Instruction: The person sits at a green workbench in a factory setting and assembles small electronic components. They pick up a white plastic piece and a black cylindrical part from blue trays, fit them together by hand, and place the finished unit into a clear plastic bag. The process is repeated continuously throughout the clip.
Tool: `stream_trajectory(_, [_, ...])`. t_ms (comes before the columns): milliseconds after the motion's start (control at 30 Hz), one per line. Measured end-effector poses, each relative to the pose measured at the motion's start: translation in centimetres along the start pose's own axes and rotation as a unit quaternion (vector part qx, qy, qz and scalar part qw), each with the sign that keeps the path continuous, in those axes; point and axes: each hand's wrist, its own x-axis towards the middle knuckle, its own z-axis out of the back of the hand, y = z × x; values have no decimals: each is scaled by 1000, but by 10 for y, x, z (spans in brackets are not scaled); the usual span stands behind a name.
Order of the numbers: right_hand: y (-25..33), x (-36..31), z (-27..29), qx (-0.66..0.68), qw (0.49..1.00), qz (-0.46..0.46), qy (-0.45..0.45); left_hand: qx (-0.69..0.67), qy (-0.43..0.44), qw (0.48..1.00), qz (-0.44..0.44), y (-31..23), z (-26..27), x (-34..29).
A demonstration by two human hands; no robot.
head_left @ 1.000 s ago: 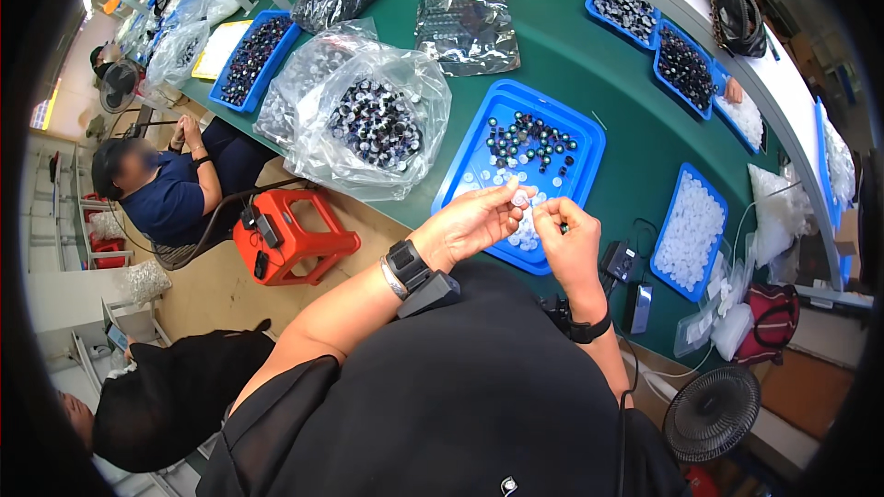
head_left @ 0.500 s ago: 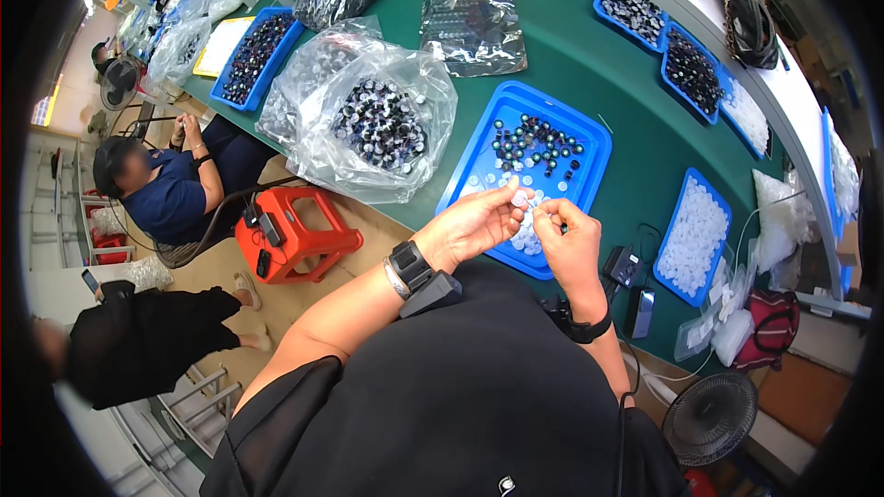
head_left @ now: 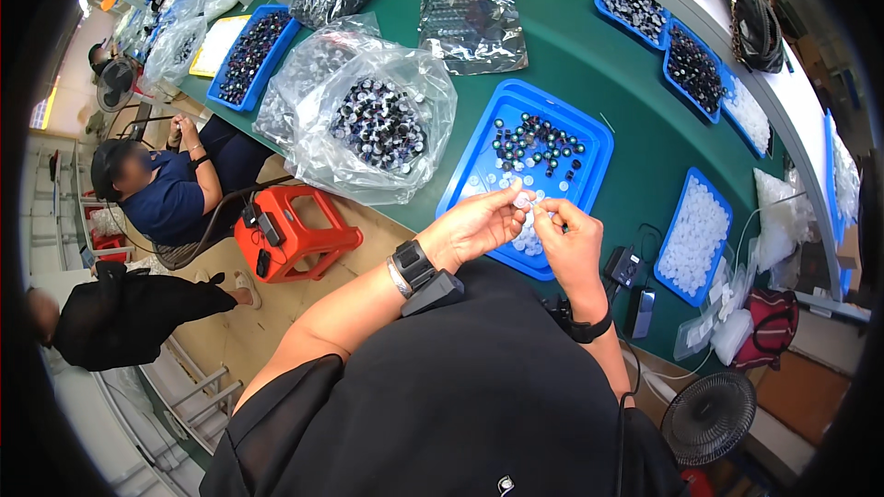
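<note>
Above the near part of a blue tray (head_left: 600, 152), my two hands meet. Thumb and fingers of my left hand (head_left: 474, 228) pinch a small round translucent white disc (head_left: 523, 202). My right hand (head_left: 571, 244) is closed in a pinch close beside that disc; whatever lies between its fingertips is too small to make out. In the tray's far half, dark shiny round pieces (head_left: 539, 140) lie scattered. Loose white discs (head_left: 527, 242) are heaped under my hands, partly hidden by them.
Left of the tray stands an open clear bag (head_left: 433, 97) of dark and white caps. A blue tray of white pieces (head_left: 691, 235) sits at right, near a black power adapter (head_left: 622, 265). Beyond lies a flat plastic packet (head_left: 472, 26). A seated co-worker (head_left: 166, 189) and red stool (head_left: 299, 235) are at left.
My hands stay nearly in place; the disc in my left fingers shows slightly turned. At far left, the person in black has shifted upward in the picture.
</note>
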Motion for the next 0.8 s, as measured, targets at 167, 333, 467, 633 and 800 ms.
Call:
stream_trajectory(167, [-1, 1, 0, -11, 1000, -11, -5, -13, 12, 1000, 7, -2, 3, 4])
stream_trajectory(333, [3, 2, 0, -6, 1000, -11, 12, 3, 1, 1000, 3, -4, -3, 2])
stream_trajectory(467, [5, 3, -2, -1, 1000, -9, 17, 19, 21, 1000, -1, -3, -5, 3])
stream_trajectory(633, [2, 4, -3, -21, 1000, -7, 17, 24, 21, 999, 1, -2, -6, 1])
stream_trajectory(800, [2, 3, -5, -21, 999, -15, 21, 22, 13, 1000, 1, -2, -5, 1])
